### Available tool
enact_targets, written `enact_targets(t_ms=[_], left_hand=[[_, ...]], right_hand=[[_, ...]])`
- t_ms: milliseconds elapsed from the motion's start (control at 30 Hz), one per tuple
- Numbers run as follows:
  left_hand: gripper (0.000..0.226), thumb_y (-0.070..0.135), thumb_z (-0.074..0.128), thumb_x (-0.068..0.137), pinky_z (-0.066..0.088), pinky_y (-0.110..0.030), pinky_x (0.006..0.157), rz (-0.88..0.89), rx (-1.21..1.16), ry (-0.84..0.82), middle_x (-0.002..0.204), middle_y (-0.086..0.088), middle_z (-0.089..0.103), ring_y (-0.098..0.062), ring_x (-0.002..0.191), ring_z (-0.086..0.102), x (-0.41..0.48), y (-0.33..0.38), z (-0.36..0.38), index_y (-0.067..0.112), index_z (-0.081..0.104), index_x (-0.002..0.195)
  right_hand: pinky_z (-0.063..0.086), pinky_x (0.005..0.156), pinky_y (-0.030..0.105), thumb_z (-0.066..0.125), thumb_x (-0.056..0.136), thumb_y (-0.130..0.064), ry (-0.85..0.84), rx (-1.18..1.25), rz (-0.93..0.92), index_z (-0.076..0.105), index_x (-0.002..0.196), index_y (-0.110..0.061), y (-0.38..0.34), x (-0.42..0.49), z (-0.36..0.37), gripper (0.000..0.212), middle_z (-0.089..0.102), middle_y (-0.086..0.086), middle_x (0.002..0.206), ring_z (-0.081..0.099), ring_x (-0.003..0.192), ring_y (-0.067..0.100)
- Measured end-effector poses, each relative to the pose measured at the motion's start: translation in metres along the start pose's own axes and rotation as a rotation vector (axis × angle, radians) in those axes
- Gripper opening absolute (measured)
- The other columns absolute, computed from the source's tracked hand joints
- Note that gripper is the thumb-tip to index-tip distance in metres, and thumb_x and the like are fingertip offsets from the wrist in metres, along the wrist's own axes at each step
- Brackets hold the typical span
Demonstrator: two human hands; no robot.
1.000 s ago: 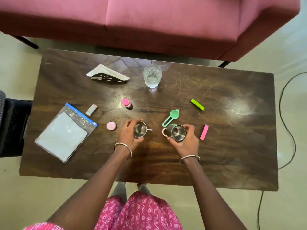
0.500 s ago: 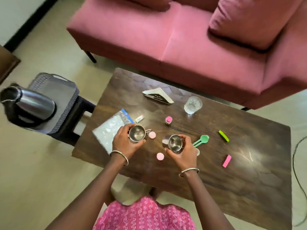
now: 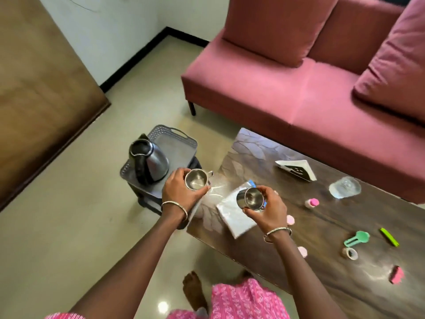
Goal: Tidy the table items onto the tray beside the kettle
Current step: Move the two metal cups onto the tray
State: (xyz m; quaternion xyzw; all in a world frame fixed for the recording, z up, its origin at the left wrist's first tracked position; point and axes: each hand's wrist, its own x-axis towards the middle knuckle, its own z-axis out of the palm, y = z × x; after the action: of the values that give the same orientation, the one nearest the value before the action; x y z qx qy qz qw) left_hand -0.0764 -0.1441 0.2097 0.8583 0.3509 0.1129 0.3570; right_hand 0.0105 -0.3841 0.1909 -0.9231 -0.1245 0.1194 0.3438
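My left hand (image 3: 180,192) grips a steel cup (image 3: 196,180) in the air over the near right corner of the grey tray (image 3: 174,146), beside the steel kettle (image 3: 149,160). My right hand (image 3: 268,210) holds a second steel cup (image 3: 250,199), tilted, above the zip bag (image 3: 232,217) at the left end of the dark wooden table (image 3: 322,226). On the table lie a glass (image 3: 345,187), a napkin holder (image 3: 296,170), a small pink-capped bottle (image 3: 312,202), a green scoop (image 3: 357,238), a green stick (image 3: 389,237), a pink clip (image 3: 396,275), a tape roll (image 3: 349,253) and pink caps (image 3: 290,219).
The tray and kettle sit on a low black stool (image 3: 147,201) left of the table. A pink sofa (image 3: 299,100) runs along the table's far side. A wooden door (image 3: 34,88) stands at the far left. My bare foot (image 3: 193,291) is on the floor below.
Both hands lifted the steel cups off the table and carried them left. The left cup went from over the table to over the tray; the view swung left too.
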Motion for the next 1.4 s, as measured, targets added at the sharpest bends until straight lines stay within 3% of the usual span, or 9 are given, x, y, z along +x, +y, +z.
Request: enact_targets(t_ms=[200, 300, 500, 700, 833, 1000, 1100, 1267, 1400], left_hand=[[0.071, 0.064, 0.081, 0.053, 0.049, -0.034, 0.086, -0.039, 0.109, 0.054, 0.108, -0.001, 0.066, -0.023, 0.104, 0.06, 0.074, -0.035, -0.042, 0.021, 0.059, 0.105], [0.077, 0.069, 0.079, 0.052, 0.05, -0.036, 0.084, -0.047, 0.147, 0.074, 0.11, -0.005, 0.066, -0.026, 0.103, 0.06, 0.117, -0.049, -0.05, 0.019, 0.058, 0.107], [0.083, 0.072, 0.075, 0.055, 0.05, -0.038, 0.091, -0.038, 0.314, -0.005, 0.114, -0.007, 0.067, -0.028, 0.105, 0.063, 0.204, -0.077, -0.043, 0.018, 0.057, 0.114], [0.081, 0.07, 0.073, 0.059, 0.046, -0.04, 0.091, -0.076, 0.414, -0.034, 0.112, -0.008, 0.068, -0.03, 0.104, 0.064, 0.292, -0.114, -0.001, 0.016, 0.056, 0.116], [0.077, 0.068, 0.072, 0.06, 0.041, -0.04, 0.088, -0.154, 0.536, -0.072, 0.106, -0.009, 0.07, -0.029, 0.099, 0.066, 0.336, -0.143, 0.028, 0.014, 0.055, 0.112], [0.072, 0.063, 0.075, 0.061, 0.035, -0.041, 0.093, -0.295, 0.678, -0.227, 0.103, -0.005, 0.07, -0.024, 0.096, 0.068, 0.369, -0.167, 0.058, 0.015, 0.056, 0.111], [0.065, 0.062, 0.076, 0.062, 0.034, -0.04, 0.095, -0.337, 0.705, -0.264, 0.101, -0.002, 0.07, -0.022, 0.093, 0.068, 0.387, -0.174, 0.069, 0.017, 0.06, 0.106], [0.064, 0.066, 0.077, 0.061, 0.032, -0.039, 0.101, -0.403, 0.753, -0.351, 0.11, 0.0, 0.067, -0.022, 0.106, 0.064, 0.411, -0.178, 0.077, 0.023, 0.062, 0.106], [0.069, 0.065, 0.078, 0.06, 0.036, -0.036, 0.095, -0.397, 0.76, -0.342, 0.113, -0.001, 0.066, -0.021, 0.107, 0.063, 0.421, -0.182, 0.087, 0.021, 0.06, 0.11]], right_hand=[[0.038, 0.082, 0.033, 0.084, 0.058, -0.029, -0.088, -0.135, -0.12, 0.058, 0.121, -0.03, -0.071, 0.047, 0.058, 0.068, 0.067, -0.009, 0.112, 0.054, 0.107, 0.024], [0.042, 0.079, 0.032, 0.085, 0.059, -0.024, -0.149, -0.164, -0.212, 0.058, 0.121, -0.027, -0.095, 0.085, 0.089, 0.067, 0.068, -0.006, 0.114, 0.055, 0.102, 0.027], [0.038, 0.075, 0.029, 0.088, 0.063, -0.022, -0.258, -0.218, -0.269, 0.053, 0.126, -0.028, -0.133, 0.165, 0.15, 0.072, 0.07, 0.002, 0.115, 0.054, 0.103, 0.028], [0.044, 0.096, 0.035, 0.079, 0.075, -0.015, -0.345, -0.295, -0.307, 0.052, 0.135, -0.022, -0.144, 0.24, 0.215, 0.067, 0.059, 0.005, 0.131, 0.05, 0.116, 0.028], [0.044, 0.093, 0.033, 0.07, 0.079, -0.007, -0.388, -0.374, -0.394, 0.054, 0.136, -0.02, -0.142, 0.274, 0.257, 0.061, 0.058, 0.003, 0.133, 0.05, 0.113, 0.028], [0.043, 0.101, 0.034, 0.059, 0.085, 0.003, -0.459, -0.467, -0.518, 0.051, 0.14, -0.023, -0.136, 0.303, 0.298, 0.061, 0.055, -0.001, 0.142, 0.047, 0.121, 0.027], [0.044, 0.098, 0.035, 0.054, 0.087, 0.005, -0.454, -0.505, -0.574, 0.051, 0.14, -0.025, -0.132, 0.319, 0.314, 0.061, 0.054, -0.001, 0.144, 0.049, 0.121, 0.029], [0.044, 0.098, 0.037, 0.053, 0.09, 0.003, -0.469, -0.525, -0.662, 0.053, 0.139, -0.021, -0.125, 0.336, 0.335, 0.055, 0.056, 0.007, 0.139, 0.05, 0.12, 0.033], [0.041, 0.102, 0.037, 0.048, 0.089, 0.003, -0.477, -0.524, -0.691, 0.048, 0.144, -0.023, -0.12, 0.345, 0.345, 0.06, 0.053, 0.011, 0.139, 0.048, 0.124, 0.033]])
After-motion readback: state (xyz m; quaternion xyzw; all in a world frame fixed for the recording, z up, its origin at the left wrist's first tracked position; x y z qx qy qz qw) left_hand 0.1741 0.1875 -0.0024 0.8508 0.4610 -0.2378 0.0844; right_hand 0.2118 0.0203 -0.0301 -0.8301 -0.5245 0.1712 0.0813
